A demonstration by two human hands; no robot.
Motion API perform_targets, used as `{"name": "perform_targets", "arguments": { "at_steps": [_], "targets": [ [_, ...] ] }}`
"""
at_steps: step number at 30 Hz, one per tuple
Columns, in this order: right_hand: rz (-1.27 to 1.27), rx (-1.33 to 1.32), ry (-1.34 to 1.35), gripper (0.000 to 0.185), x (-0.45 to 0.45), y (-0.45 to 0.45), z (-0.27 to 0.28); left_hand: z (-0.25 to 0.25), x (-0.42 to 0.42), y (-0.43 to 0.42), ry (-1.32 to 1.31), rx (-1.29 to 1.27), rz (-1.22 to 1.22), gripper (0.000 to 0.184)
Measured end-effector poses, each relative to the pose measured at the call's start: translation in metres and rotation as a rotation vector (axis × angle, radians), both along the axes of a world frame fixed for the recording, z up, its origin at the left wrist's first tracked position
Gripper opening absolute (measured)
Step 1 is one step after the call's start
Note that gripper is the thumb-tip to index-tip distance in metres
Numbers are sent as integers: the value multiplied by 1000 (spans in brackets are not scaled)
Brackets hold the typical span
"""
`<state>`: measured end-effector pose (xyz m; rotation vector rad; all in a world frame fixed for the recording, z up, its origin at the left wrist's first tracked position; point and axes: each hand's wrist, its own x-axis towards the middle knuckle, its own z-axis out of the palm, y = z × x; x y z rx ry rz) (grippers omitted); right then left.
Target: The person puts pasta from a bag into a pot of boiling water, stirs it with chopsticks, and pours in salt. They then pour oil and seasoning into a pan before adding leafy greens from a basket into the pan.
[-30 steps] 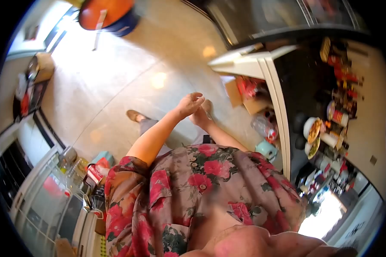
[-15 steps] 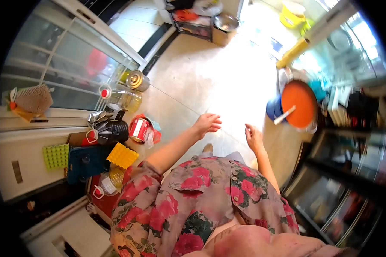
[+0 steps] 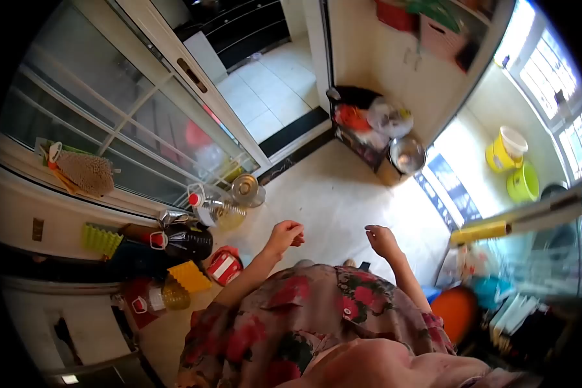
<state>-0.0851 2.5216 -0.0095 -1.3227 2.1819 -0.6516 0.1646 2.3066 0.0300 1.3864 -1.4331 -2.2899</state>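
My left hand [image 3: 284, 237] hangs in the air over the pale tiled floor [image 3: 317, 200], its fingers loosely bent with nothing in them. Nearest to it, lower left, is a red and white can [image 3: 225, 266] on the floor. Across from it, my right hand [image 3: 383, 241] is also raised over the floor, empty, fingers relaxed and partly stretched. Neither hand touches anything. Below my right forearm shows an orange round top [image 3: 454, 313], partly hidden by my sleeve.
Along the left stand a large oil bottle [image 3: 216, 208], a metal-lidded jar [image 3: 247, 190] and a dark jug [image 3: 186, 243]. Ahead are a sliding door [image 3: 194, 74], a doorway threshold [image 3: 297, 132] and a steel pot [image 3: 407, 156] on a box. Yellow buckets [image 3: 506, 150] stand at right.
My view has moved forward and tilted up, so the doorway and cabinet now show. The can and the orange top sit lower in view. Both hands stay raised and empty.
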Motion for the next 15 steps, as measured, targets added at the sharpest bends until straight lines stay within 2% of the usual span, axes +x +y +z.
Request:
{"name": "perform_targets", "arguments": {
  "at_steps": [3, 5, 9, 10, 13, 15],
  "targets": [
    [107, -56, -57, 23, -62, -121, 16, 0, -36, -69, 32, -35, 138, 16],
    [230, -123, -47, 24, -86, -215, 6, -10, -66, -123, 32, -71, 254, 16],
    [472, -109, -31, 21, -97, -393, 33, -28, -126, -247, 73, -121, 249, 18],
    [474, -228, -101, 21, -105, -435, 25, -36, -145, -288, 131, -148, 258, 18],
    [509, -346, -68, 21, -154, -557, 18, -45, -205, -413, 142, -249, 275, 15],
    [476, -377, -95, 21, -191, -635, 42, -26, -242, -482, 245, -216, 337, 14]
  ]
}}
